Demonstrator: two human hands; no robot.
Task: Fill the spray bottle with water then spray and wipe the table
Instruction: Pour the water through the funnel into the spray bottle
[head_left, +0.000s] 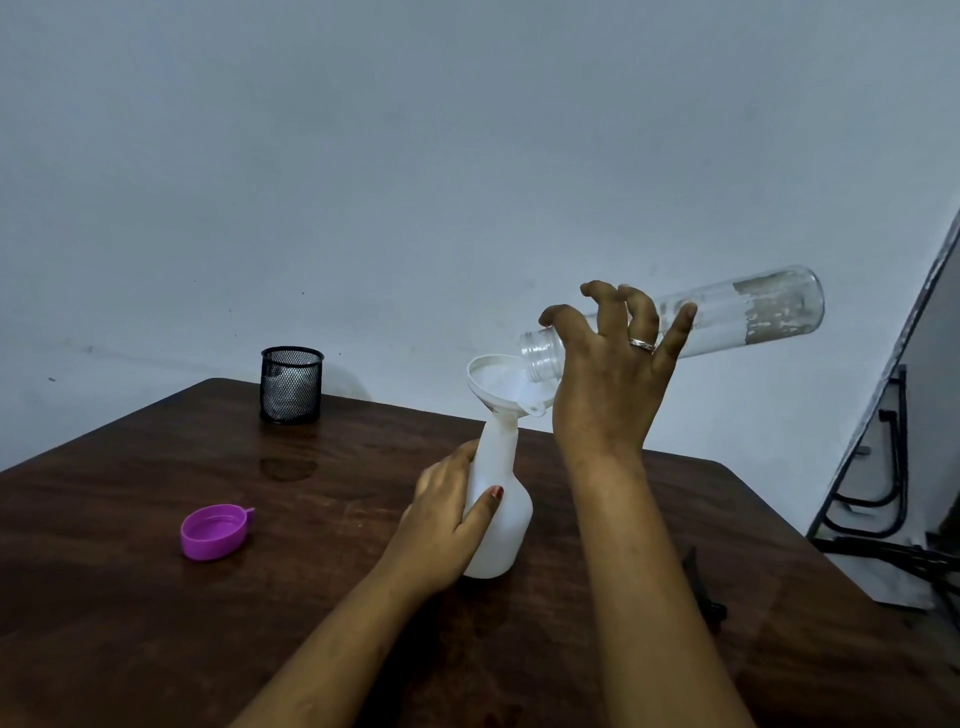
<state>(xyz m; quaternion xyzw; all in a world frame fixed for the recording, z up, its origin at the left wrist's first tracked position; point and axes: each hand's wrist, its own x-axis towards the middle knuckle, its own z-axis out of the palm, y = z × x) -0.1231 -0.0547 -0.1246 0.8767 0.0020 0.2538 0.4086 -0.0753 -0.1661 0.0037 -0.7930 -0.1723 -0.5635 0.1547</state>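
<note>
Spray bottle (498, 519) upright mid-table (156, 597), funnel (501, 384) in neck, tilted. Left hand (447, 525) wrapped round body. Right hand (613, 374) clasping clear bottle (727, 317), mouth over funnel. Risk: funnel tipping or overflowing, water spilling on table

A plain office-like room: bare pale wall (467, 156), dark wooden table (130, 597), black mesh pen holder (291, 384) near its far edge

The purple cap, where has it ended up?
The purple cap lies on the brown table, left of the white spray bottle that the left hand steadies, and nearer the camera than the black mesh cup.
</note>
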